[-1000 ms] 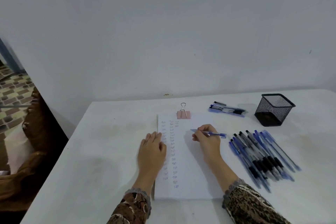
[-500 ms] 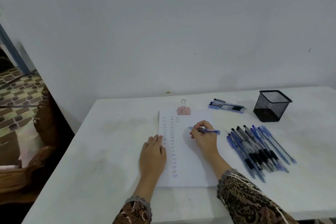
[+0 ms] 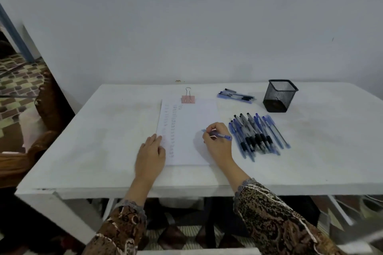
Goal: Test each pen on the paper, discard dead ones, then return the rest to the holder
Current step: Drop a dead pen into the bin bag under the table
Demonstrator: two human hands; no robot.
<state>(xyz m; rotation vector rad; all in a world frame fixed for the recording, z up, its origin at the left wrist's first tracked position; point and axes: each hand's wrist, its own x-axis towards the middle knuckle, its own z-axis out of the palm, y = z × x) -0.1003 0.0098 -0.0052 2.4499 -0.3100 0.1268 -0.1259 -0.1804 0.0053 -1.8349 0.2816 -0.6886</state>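
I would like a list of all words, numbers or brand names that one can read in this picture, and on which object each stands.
Nothing here can be read as words.
paper: columns of small handwritten marks, too small and blurred to read.
pen in the right hand: any print is too small to read.
pile of pens, small group of pens: any print is too small to read.
mesh holder, binder clip: no text shows.

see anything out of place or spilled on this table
Nothing stands out. The holder stands upright, a pile of pens lies beside the paper, a smaller bunch near the holder, and the right hand holds a pen at the paper.
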